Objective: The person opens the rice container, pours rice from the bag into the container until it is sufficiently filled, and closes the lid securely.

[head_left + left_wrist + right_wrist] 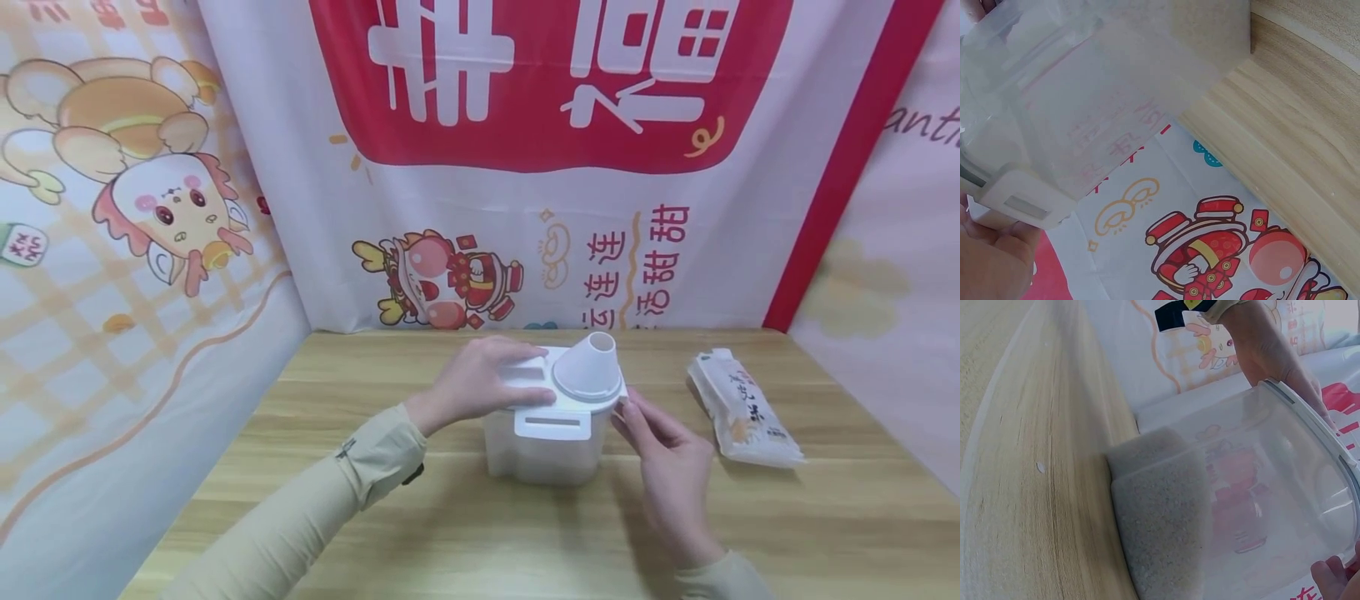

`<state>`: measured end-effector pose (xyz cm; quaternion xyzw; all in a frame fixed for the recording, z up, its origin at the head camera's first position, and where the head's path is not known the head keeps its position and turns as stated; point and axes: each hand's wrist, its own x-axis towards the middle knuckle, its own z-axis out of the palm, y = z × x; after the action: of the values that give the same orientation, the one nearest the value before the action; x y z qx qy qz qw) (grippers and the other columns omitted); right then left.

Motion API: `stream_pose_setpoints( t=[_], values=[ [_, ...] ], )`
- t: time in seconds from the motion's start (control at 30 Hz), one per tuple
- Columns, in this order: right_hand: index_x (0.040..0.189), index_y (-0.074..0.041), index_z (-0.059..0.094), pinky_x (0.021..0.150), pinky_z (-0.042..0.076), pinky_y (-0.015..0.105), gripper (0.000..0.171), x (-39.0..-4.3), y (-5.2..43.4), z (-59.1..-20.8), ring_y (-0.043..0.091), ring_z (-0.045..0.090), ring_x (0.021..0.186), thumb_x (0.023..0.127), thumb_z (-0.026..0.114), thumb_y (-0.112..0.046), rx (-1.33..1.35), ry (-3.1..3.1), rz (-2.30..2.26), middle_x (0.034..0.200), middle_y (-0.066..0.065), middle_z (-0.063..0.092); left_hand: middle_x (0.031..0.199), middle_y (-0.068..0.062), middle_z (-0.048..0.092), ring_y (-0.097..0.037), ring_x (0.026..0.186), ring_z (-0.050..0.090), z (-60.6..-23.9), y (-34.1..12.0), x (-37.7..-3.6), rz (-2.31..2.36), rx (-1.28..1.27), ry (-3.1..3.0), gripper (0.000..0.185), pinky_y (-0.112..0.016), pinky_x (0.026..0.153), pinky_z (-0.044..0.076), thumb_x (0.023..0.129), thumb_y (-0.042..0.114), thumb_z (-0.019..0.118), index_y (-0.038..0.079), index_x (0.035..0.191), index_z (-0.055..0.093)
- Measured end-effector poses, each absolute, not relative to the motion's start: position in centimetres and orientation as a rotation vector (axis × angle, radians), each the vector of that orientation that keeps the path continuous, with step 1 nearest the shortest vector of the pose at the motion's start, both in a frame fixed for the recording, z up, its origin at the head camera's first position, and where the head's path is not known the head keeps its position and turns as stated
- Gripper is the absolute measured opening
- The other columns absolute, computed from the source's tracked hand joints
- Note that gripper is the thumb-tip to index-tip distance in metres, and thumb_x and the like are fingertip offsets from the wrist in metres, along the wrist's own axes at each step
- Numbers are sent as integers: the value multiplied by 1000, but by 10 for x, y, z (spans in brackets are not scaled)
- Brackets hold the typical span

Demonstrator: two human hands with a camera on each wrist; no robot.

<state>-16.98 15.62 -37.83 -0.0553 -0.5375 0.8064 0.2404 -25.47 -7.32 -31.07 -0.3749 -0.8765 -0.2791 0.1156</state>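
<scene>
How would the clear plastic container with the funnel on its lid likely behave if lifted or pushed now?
The container probably stays stiff, since its walls look like rigid plastic. Grain fills only its bottom, so it is likely bottom-heavy and unlikely to tip. The funnel seems only to sit in the lid and might topple. The left hand rests on the lid.

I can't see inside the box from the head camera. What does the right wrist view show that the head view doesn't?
Only the right wrist view shows the rice lying in the bottom part of the clear box. Only the head view shows the white funnel on the lid, the packet lying to the right on the table, and the right hand at the box's side. Both show the box and the left hand on its lid.
</scene>
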Motion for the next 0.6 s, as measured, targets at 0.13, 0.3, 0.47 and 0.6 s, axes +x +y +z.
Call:
stream_pose_setpoints(
  t=[0.13, 0.3, 0.47, 0.6],
  values=[
    [115, 8, 67, 85, 55, 35, 28, -170, 156, -380, 26, 69, 99, 88, 71, 0, -154, -1456, 2206, 112, 16, 69, 122, 8, 66, -8, 112, 58, -312, -72, -254, -811, -1098, -2561, 63, -29, 93, 49, 78, 61, 74, 21, 127, 68],
    [114, 9, 67, 85, 55, 37, 28, -171, 156, -381, 28, 69, 98, 88, 72, 0, -134, -1416, 2206, 111, 17, 69, 122, 6, 67, -9, 111, 59, -312, -72, -255, -803, -1102, -2539, 61, -29, 94, 48, 78, 57, 77, 20, 126, 69],
    [114, 10, 66, 85, 55, 37, 28, -170, 156, -381, 28, 69, 98, 88, 71, 2, -138, -1402, 2219, 111, 17, 69, 121, 7, 67, -8, 111, 59, -313, -72, -255, -809, -1099, -2543, 61, -28, 93, 49, 78, 58, 76, 20, 126, 69],
    [114, 10, 66, 85, 55, 38, 28, -169, 156, -381, 28, 69, 98, 88, 71, 3, -135, -1400, 2226, 110, 17, 69, 122, 8, 66, -8, 112, 58, -313, -73, -254, -821, -1096, -2546, 62, -29, 94, 49, 78, 60, 75, 21, 127, 68]
  ],
)
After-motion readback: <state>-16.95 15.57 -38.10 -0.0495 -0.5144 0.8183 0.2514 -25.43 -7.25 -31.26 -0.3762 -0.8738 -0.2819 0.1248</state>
